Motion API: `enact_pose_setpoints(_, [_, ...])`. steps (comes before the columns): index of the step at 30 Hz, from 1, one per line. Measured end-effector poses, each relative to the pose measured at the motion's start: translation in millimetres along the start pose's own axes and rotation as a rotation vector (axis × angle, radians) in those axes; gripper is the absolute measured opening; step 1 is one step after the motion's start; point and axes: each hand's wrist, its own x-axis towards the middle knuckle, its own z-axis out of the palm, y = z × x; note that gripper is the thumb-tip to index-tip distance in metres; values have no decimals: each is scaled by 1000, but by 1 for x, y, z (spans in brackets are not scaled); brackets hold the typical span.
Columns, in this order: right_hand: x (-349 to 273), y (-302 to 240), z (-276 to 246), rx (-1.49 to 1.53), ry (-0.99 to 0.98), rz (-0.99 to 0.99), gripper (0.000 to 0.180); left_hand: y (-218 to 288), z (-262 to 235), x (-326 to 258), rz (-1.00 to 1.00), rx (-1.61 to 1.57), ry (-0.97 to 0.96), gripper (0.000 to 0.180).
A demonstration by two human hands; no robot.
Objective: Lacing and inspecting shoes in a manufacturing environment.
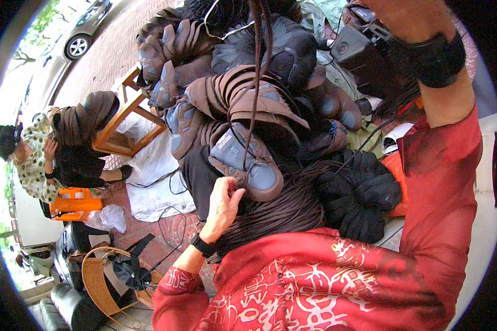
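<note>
A brown and blue-grey shoe upper [261, 175] lies in front of me on a bundle of dark brown laces [281, 212]. At its near left edge, my left hand [222, 205] is closed, pinching the rim between thumb and fingers. Dark brown laces [254, 105] run from the eyelets of the upper, taut and nearly straight, toward the top of the view. My right arm is raised high to the right; the right hand [408, 19] is cut off by the top edge, so its fingers and anything in them are hidden. Beyond the upper sits a fanned stack of similar uppers [234, 91].
More dark uppers [284, 47] pile up at the back. Black bundled laces [361, 193] lie at right, below a dark grey case [350, 47]. At left, a person [36, 160] sits with stacked uppers beside a wooden stool [130, 118]. A wicker chair [96, 276] stands near left.
</note>
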Motion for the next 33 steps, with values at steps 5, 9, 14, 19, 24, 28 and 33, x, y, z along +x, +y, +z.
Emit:
enact_pose_setpoints(5, [-6, 4, -2, -31, 52, 68, 24, 10, -1, 6, 29, 6, -35, 33])
enact_pose_setpoints(9, [-10, 7, -2, -53, 84, 121, 24, 5, -2, 4, 77, 61, -66, 35])
enact_pose_setpoints(14, [-15, 8, -2, -78, 117, 174, 25, -3, -1, -3, -46, -50, -118, 24])
enact_pose_setpoints(19, [-20, 7, -5, -106, 150, 220, 25, 12, -2, 8, -672, -884, -111, 19])
enact_pose_setpoints(24, [-24, 7, -11, -143, 186, 265, 25, 8, 3, 7, -836, -1058, -45, 15])
enact_pose_setpoints(28, [-28, 8, -16, -167, 206, 301, 26, 1, 4, 1, -886, -1302, -61, 13])
enact_pose_setpoints(33, [-39, 10, -25, -194, 238, 348, 26, 4, 9, 3, -907, -1399, -23, 20])
